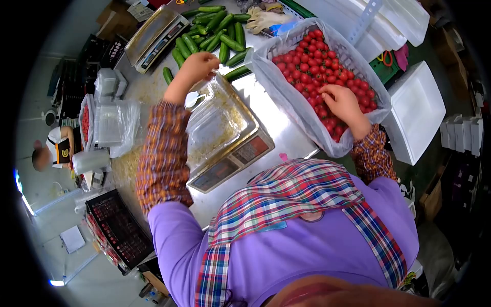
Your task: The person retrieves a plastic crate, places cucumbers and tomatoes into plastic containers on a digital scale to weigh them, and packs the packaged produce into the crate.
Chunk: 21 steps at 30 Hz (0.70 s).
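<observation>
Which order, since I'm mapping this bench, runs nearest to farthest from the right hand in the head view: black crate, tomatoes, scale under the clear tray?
1. Tomatoes: at the right hand.
2. Scale: left of the tomatoes.
3. Black crate: far lower left.

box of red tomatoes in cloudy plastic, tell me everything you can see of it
The open, roughly rectangular box lined with cloudy, translucent plastic sits at a slant on the right side of the shiny metal table. The crumpled plastic drapes over its rim, hiding most of its walls. Inside are many small, round, glossy red tomatoes, loosely heaped. The right hand reaches in with bent fingers; whether it grips a tomato is unclear. The box's base is hidden.
</observation>
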Available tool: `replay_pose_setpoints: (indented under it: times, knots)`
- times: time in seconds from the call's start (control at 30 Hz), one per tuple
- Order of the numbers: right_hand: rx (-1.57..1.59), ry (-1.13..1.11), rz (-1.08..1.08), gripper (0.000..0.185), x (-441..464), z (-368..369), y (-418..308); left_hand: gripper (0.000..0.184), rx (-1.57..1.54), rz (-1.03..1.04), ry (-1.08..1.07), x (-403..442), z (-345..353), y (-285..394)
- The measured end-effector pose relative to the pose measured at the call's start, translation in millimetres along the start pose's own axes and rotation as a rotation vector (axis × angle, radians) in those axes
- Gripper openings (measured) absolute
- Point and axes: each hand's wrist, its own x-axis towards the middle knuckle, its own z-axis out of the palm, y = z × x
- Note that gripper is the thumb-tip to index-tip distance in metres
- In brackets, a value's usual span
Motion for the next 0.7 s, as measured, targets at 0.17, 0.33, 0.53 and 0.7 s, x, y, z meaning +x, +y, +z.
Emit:
replay_pose_setpoints:
  times: [0.17,0.33,0.53,0.7]
  knots:
    - [0.091,-0.075,-0.087,0.015,-3,2,6,0.05,0.236,-0.321,0.18,137,22,-18]
    - [0.172,-0.201,-0.091,0.015,0,-11,-4,0.068,0.439,-0.37,0.088,200,49,-36]
    - [0.217,-0.283,-0.1,0.015,6,-22,-12,0.048,-0.087,-0.55,-0.064,214,48,-43]
    - [0.247,-0.3,-0.174,0.014,4,-22,-11,0.04,0.066,-0.482,0.049,235,66,-67]
